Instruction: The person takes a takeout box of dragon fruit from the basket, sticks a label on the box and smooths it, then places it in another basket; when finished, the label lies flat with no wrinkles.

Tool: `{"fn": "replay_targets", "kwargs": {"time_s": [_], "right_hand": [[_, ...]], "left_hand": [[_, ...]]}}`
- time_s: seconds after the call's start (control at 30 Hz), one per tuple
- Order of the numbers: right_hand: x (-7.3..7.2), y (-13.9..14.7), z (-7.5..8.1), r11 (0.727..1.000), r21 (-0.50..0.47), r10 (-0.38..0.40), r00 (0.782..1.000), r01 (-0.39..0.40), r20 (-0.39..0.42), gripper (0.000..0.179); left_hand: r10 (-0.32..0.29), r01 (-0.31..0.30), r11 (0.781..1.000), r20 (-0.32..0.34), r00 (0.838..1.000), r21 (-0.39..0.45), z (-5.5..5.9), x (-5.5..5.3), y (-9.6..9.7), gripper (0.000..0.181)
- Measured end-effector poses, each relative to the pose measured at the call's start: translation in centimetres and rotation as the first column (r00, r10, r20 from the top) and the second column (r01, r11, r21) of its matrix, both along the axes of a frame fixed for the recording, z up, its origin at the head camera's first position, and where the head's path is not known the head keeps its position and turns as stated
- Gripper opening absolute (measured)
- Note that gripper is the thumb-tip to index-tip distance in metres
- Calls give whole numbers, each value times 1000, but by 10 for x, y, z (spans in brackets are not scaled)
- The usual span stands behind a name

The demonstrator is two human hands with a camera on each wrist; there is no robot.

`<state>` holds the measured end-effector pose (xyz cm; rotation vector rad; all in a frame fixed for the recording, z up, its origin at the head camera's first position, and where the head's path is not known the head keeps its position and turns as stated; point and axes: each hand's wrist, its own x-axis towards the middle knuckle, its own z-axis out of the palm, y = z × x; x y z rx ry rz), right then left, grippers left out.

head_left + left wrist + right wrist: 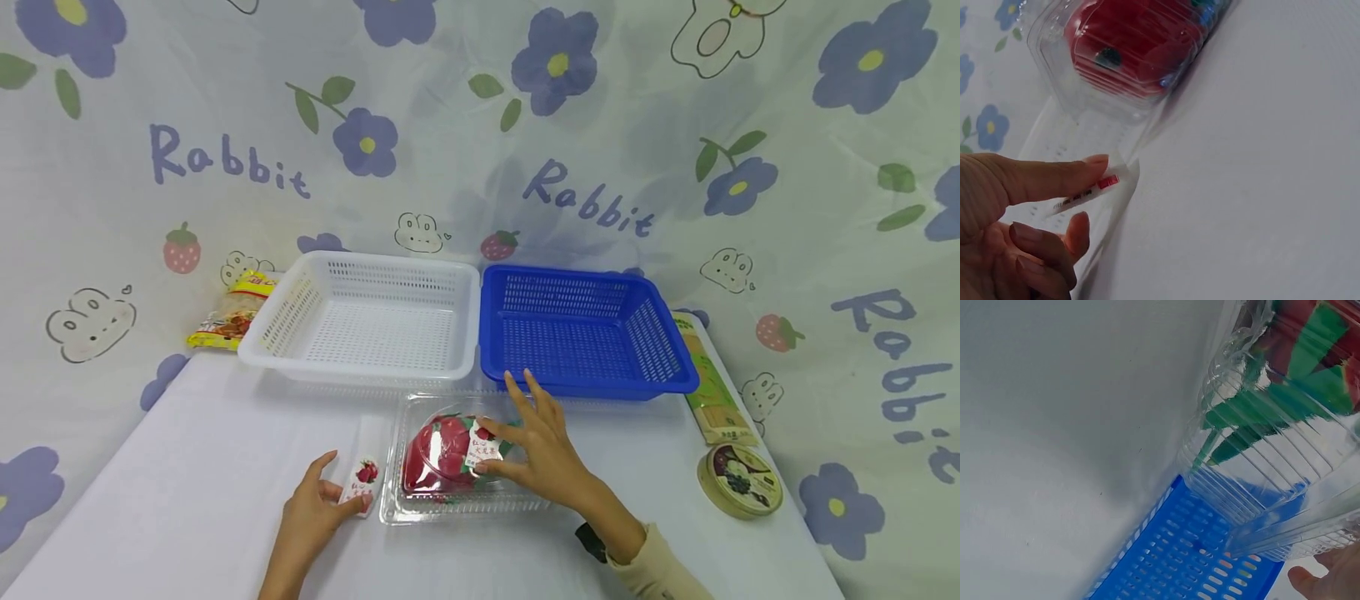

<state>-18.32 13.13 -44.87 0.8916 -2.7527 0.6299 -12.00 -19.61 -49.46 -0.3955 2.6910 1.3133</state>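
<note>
A clear plastic clamshell box [392,504] lies on the white table with a red and green dragon fruit [435,458] inside. On its lid sits a white label [483,447] with a small fruit picture. My right hand [546,446] touches the label's edges with index fingertip and thumb, the other fingers spread out straight. Left of the box, my left hand [311,508] pinches a strip of labels [363,477] near its printed end. In the left wrist view the thumb lies along the label strip [1107,182], other fingers curled beneath.
A white basket [360,375] and a blue basket [592,385] stand behind the box. At far left is a yellow snack bag [228,321]. On the right lie a green and tan packet [712,383] and a round tin [738,482]. A patterned curtain [450,192] hangs behind.
</note>
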Motion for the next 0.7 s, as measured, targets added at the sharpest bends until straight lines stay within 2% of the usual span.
{"fn": "replay_targets", "kwargs": {"time_s": [0.17, 0.3, 0.7], "right_hand": [[1, 4, 0, 999, 33, -1, 1000, 0, 25, 69], [1, 6, -3, 1000, 24, 9, 1000, -10, 26, 71], [5, 15, -6, 998, -56, 28, 996, -33, -86, 79]], "left_hand": [[15, -16, 999, -26, 1000, -52, 0, 2, 1, 96], [17, -19, 997, -35, 999, -74, 1, 3, 1, 94], [39, -47, 984, -51, 998, -171, 6, 12, -1, 91]]}}
